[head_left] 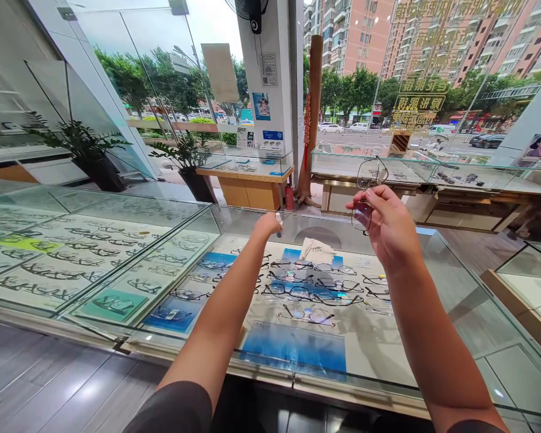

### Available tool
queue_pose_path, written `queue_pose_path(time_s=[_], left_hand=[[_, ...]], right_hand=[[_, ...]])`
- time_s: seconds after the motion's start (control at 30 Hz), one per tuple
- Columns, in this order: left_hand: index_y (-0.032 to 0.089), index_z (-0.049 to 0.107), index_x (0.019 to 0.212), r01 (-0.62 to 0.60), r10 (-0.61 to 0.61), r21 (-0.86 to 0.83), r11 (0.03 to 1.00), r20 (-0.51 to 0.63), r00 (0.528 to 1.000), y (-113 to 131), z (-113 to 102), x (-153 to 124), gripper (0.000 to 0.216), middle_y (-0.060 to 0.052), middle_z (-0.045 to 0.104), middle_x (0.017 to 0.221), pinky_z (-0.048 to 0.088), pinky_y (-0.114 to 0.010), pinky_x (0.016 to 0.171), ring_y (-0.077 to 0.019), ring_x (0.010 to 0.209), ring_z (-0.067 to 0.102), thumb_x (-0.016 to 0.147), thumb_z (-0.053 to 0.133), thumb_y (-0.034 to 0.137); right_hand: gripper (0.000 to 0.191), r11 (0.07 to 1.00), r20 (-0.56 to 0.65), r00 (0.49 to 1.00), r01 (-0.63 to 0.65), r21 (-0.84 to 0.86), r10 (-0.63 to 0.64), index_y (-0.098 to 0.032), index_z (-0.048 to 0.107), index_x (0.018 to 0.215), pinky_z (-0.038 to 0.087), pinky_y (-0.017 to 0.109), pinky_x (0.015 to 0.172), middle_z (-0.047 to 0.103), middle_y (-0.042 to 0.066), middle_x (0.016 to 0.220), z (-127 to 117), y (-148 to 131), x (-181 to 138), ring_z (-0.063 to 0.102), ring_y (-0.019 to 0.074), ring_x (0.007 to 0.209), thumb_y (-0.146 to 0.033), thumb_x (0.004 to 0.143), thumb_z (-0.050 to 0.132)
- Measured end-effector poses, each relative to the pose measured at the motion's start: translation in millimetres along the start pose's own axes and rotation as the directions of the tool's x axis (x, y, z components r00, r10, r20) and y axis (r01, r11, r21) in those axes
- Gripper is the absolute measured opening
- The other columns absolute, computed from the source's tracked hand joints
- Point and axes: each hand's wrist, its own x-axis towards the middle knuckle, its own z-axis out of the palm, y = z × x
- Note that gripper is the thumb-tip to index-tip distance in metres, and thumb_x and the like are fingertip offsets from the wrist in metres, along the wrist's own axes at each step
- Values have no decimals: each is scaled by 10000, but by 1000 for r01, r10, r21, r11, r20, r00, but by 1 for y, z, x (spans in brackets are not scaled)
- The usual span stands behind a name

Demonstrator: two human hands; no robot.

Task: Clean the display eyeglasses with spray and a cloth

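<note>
One thin wire-framed pair of glasses (370,174) is pinched in our right hand (390,231); our left hand (267,227) has its fingers clasped round a small clear bottle (279,224); the far cream cloth (315,249) lies untouched.

Optician's shop. A glass-topped display table (451,282) runs across the centre, with rows of spectacle frames (306,291) laid inside on white and blue pads. There are more frames (49,264) in the case at left. Further glass showcases (388,163) stand at upper middle and right. Yellow lettering (421,102) is on the shopfront window at upper right, with street and apartment blocks beyond. A sunglasses poster (537,147) is at the right edge. A wire-rimmed pair (368,180) is held up in the right hand (390,231). Potted plants (88,150) are at upper left.
</note>
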Motion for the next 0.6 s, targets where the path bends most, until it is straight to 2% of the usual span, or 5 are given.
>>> queue_pose_path(time_s=[0.23,0.3,0.4,0.5,0.6], left_hand=[[139,563,1391,57,-56,-4,998,-172,983,23,-23,-28,852,-294,588,1516,487,-492,1090,-448,1439,550,722,937,512],[149,430,1525,8,-8,-2,1000,-371,929,39,-32,-48,833,-291,325,1716,362,-544,1224,-439,1614,298,881,789,536],[165,493,1481,-183,172,42,982,-595,785,67,-33,-79,574,-247,435,1651,346,-542,1230,-413,1555,371,996,624,444],[169,638,1351,-290,334,200,936,-247,910,89,-13,-99,416,-237,639,1462,388,-573,1177,-424,1428,515,1063,477,422],[161,766,1155,-311,317,240,920,15,948,98,18,-102,348,-258,741,1311,447,-573,1124,-457,1319,621,945,694,429]], right_hand=[[256,1000,1,1000,-1,7,1,-272,600,853,583,323,850,699,-13,930,1,-1,-1,732,182,916,-388,869,828],[238,1000,-11,1000,8,15,-8,-271,609,850,580,317,848,700,-14,927,2,-1,-1,732,177,911,-375,875,821],[228,1000,-27,999,26,0,-26,-272,614,863,573,305,843,702,-15,935,2,-3,-2,732,168,907,-383,882,812],[236,999,-32,999,31,-12,-31,-272,609,867,566,300,834,706,-15,938,3,-3,-3,730,164,903,-392,879,811],[235,999,-31,999,38,0,-38,-269,612,870,561,301,842,708,-18,925,4,-4,-4,729,160,888,-381,874,818]])
